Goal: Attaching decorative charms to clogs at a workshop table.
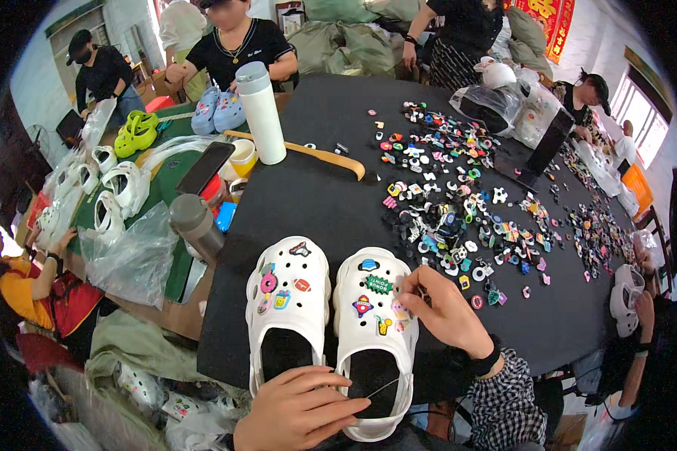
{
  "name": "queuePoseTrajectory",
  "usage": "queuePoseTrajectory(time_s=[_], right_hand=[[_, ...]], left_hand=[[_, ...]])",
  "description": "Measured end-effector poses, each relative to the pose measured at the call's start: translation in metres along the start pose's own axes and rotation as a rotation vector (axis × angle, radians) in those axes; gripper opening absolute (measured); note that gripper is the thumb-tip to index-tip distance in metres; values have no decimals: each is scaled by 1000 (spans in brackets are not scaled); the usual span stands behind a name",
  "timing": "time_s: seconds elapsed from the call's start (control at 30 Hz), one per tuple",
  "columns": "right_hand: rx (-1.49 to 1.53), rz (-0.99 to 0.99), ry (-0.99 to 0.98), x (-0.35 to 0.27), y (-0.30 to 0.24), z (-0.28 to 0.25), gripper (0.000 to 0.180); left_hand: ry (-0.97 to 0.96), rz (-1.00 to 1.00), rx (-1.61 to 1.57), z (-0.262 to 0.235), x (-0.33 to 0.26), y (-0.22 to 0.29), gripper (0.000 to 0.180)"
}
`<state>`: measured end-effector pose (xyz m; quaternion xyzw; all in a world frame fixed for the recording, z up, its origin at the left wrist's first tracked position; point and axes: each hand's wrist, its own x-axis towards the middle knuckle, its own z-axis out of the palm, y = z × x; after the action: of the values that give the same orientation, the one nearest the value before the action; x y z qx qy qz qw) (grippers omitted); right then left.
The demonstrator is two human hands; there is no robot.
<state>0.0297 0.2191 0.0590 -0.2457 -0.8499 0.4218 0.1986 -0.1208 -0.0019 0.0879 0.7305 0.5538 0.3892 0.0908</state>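
Two white clogs lie side by side at the table's near edge, toes pointing away: the left clog (308,259) and the right clog (351,319). Colourful shoe charms sit in both, among them a pink doughnut charm (268,282) and a green star-edged charm (379,284). My right hand (447,312) is closed, thumb and finger pinched at a pastel charm (399,309) on the right clog's outer side; the fingertips partly hide it. My left hand (301,410) reaches across the right clog's heel opening, fingers together around a thin metal rod (384,388) pointing into it.
Loose charms (444,218) are heaped across the black table (308,195). A white bottle (262,113), a grey tumbler (195,225) and a wooden stick (316,154) stand or lie left. More clogs (128,184) and plastic bags lie beyond. Several people are around the tables.
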Motion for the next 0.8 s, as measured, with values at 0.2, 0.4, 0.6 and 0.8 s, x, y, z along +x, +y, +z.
queuePoseTrajectory(time_s=[0.2, 0.4, 0.6, 0.8], right_hand=[[133, 67, -18, 2, 18, -4, 15], [497, 60, 127, 6, 41, -23, 17], [623, -15, 131, 8, 45, -18, 20], [543, 0, 60, 6, 38, -23, 16]], left_hand=[[-5, -3, 15, -2, 2, 2, 21], [6, -7, -25, 0, 7, 4, 22], [140, -39, -157, -3, 3, 4, 14], [277, -407, -108, -15, -5, 24, 12]])
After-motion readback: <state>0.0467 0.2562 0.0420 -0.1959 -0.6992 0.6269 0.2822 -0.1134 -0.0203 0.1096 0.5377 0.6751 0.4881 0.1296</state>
